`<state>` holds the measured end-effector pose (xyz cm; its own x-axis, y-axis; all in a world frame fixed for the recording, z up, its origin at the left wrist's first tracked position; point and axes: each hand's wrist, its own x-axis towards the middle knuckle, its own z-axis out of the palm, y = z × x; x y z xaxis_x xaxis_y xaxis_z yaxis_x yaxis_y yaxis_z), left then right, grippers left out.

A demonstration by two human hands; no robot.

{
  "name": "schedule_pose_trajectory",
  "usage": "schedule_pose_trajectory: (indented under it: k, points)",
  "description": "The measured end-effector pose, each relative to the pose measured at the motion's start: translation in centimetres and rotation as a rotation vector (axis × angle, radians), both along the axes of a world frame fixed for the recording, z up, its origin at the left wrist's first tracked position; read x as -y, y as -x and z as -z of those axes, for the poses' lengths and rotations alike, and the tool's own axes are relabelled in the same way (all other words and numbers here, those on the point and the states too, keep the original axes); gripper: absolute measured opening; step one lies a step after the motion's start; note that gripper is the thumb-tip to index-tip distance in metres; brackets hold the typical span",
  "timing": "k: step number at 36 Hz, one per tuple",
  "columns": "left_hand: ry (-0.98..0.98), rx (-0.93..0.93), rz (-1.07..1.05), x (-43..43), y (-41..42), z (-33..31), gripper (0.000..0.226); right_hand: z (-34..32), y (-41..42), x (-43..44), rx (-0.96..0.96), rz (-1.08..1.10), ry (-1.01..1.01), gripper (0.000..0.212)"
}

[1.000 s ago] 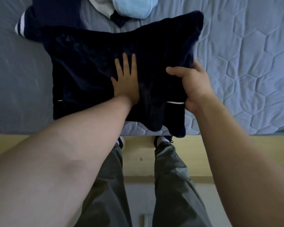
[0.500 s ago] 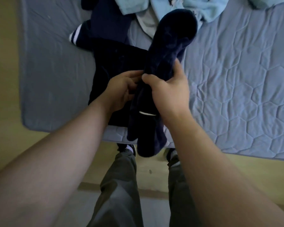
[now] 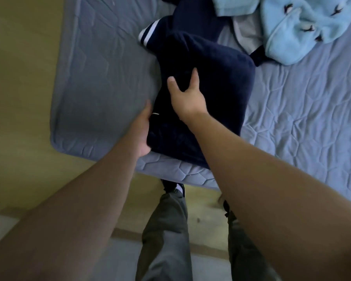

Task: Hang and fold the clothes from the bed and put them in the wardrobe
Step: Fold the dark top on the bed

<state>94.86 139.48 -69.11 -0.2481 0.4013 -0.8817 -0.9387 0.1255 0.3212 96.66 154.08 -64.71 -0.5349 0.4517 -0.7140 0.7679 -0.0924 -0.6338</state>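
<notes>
A dark navy fleece garment (image 3: 217, 94) lies folded into a thick rectangle near the front edge of the bed (image 3: 101, 94). My right hand (image 3: 185, 94) rests on top of its left half with thumb and fingers spread. At the garment's left edge is my left hand (image 3: 143, 130), thumb along the side and fingers slid under the fabric, out of sight. A small white tag shows beside the left thumb.
Behind the folded garment lie a navy piece with white stripes (image 3: 150, 34), a light blue fleece with bird prints (image 3: 304, 27) and a pale grey garment (image 3: 247, 31). The quilted mattress extends right. Wooden floor (image 3: 22, 98) lies left, and my legs stand at the bed's edge.
The half of the navy garment that both hands held upright now lies folded flat over the rest. My right hand moved on top and my left hand went to the left edge.
</notes>
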Motion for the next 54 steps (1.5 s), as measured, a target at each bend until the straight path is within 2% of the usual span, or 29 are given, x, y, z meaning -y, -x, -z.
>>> schedule_pose_trajectory:
  k: [3,6,8,10,12,14,16,19,21,24,26,30,33,36,38,40,42,44,47,49,50,52,54]
  points:
    - [0.005,-0.067,0.110,0.4,0.3,-0.3,0.065,0.0,-0.2,-0.6,-0.010,-0.040,-0.145,0.069]
    - [0.176,-0.276,0.339,0.2,-0.5,-0.1,0.042,-0.5,-1.2,-1.6,-0.047,-0.006,-0.379,0.052]
    - [0.305,-0.407,0.455,0.2,-1.0,0.2,0.037,-0.5,-2.0,-2.2,-0.073,0.012,-0.571,0.042]
    - [0.384,-0.491,0.568,-0.2,-1.0,0.4,0.043,-0.3,-2.7,-2.8,-0.048,0.027,-0.745,0.038]
    - [0.482,-0.579,0.653,-1.2,-0.4,0.3,0.060,0.2,-3.2,-3.5,0.025,0.075,-0.867,0.038]
    - [0.523,-0.678,0.600,-3.0,0.8,-0.5,0.085,0.6,-3.5,-4.3,0.075,0.143,-0.907,0.042]
    - [0.446,-0.781,0.427,-5.7,2.3,-1.5,0.098,0.9,-3.8,-5.2,0.111,0.167,-0.912,0.047]
    - [0.365,-0.866,0.254,-10.3,3.9,-2.5,0.110,1.4,-3.8,-6.3,0.132,0.177,-0.848,0.054]
    - [0.424,-0.879,0.231,-12.6,4.5,-2.2,0.115,2.0,-3.7,-6.8,0.119,0.221,-0.739,0.058]
    - [0.538,-0.853,0.253,-14.7,4.7,-0.6,0.091,3.1,-3.9,-7.9,0.116,0.333,-0.538,0.063]
    - [0.581,-0.817,0.316,-15.2,4.4,0.8,0.073,3.7,-4.3,-8.7,0.140,0.344,-0.477,0.070]
    - [0.623,-0.763,0.377,-15.0,4.6,3.3,0.062,4.9,-5.8,-9.3,0.227,0.154,-0.489,0.088]
    - [0.765,-0.834,0.392,-14.6,5.1,4.6,0.060,6.2,-6.0,-8.9,0.255,0.046,-0.481,0.099]
    - [0.962,-0.916,0.335,-14.7,5.3,4.9,0.070,7.0,-5.4,-9.1,0.239,0.066,-0.421,0.104]
    - [1.074,-0.812,0.402,-14.6,5.2,4.5,0.090,7.2,-5.8,-9.6,0.166,0.164,-0.323,0.105]
    - [1.021,-0.649,0.469,-14.1,5.1,4.1,0.103,7.4,-7.1,-10.1,0.050,0.320,-0.204,0.109]
    - [0.899,-0.548,0.473,-13.2,4.6,3.0,0.106,7.4,-9.1,-10.7,0.029,0.404,-0.091,0.099]
    - [0.808,-0.525,0.509,-11.6,3.9,2.5,0.114,6.9,-11.3,-10.9,0.103,0.348,0.021,0.090]
    - [0.711,-0.537,0.665,-9.0,2.5,2.2,0.124,6.4,-14.2,-10.4,0.200,0.247,0.147,0.102]
    - [0.680,-0.522,0.702,-8.0,2.1,1.5,0.124,5.8,-15.2,-9.8,0.213,0.223,0.167,0.088]
    - [0.668,-0.481,0.691,-7.8,2.1,0.9,0.130,5.4,-15.4,-9.6,0.202,0.224,0.169,0.081]
    - [0.613,-0.361,0.626,-7.5,2.0,-0.8,0.142,4.2,-15.4,-9.2,0.165,0.240,0.174,0.081]
    - [0.518,-0.247,0.546,-7.0,1.7,-3.2,0.135,2.1,-15.1,-8.9,0.137,0.247,0.186,0.085]
